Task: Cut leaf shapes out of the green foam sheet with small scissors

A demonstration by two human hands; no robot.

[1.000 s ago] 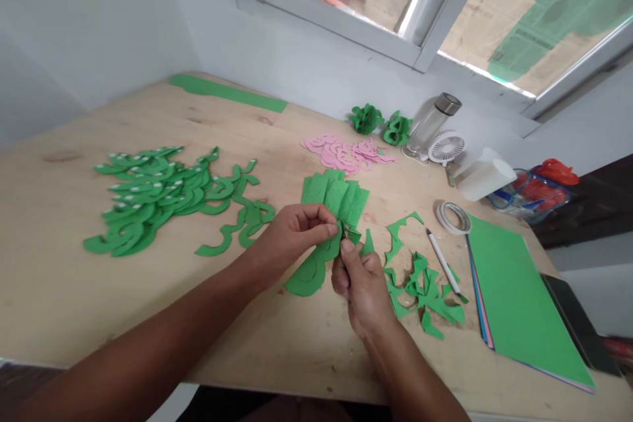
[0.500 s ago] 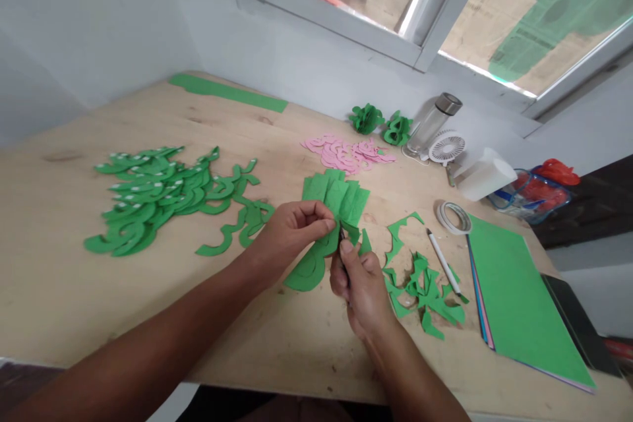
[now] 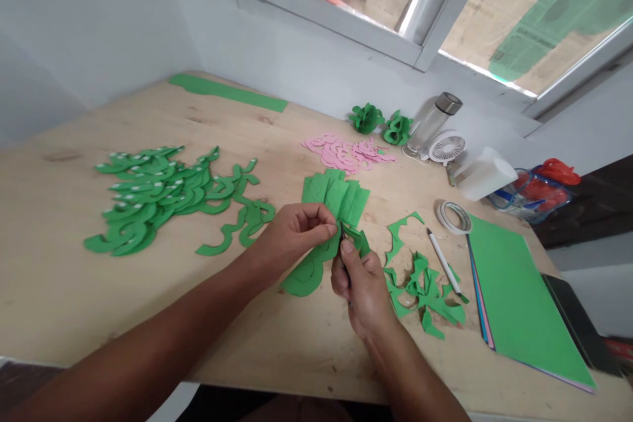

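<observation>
My left hand (image 3: 304,232) pinches a green paper piece (image 3: 305,271) with a curved, drawn outline between thumb and fingers. Closed around a pair of scissors (image 3: 343,235) is my right hand (image 3: 361,277); most of the handles are hidden in the fist. The dark blades meet the paper's right edge, beside my left fingertips. A partly cut strip curls off to the right of the blades. Just beyond both hands lies a fanned stack of green paper strips (image 3: 336,194).
Green scraps (image 3: 425,290) and a white pen (image 3: 444,264) lie right of my hands, near a tape roll (image 3: 453,218) and green sheets (image 3: 524,297). Curved green cutouts (image 3: 153,198) are heaped left, pink cutouts (image 3: 343,153) behind. A bottle (image 3: 435,122) and small fan (image 3: 446,146) stand by the wall.
The green paper piece has turned and shifted slightly down and left in my left hand. The cut strip at the blades has moved; my hands stay almost in place.
</observation>
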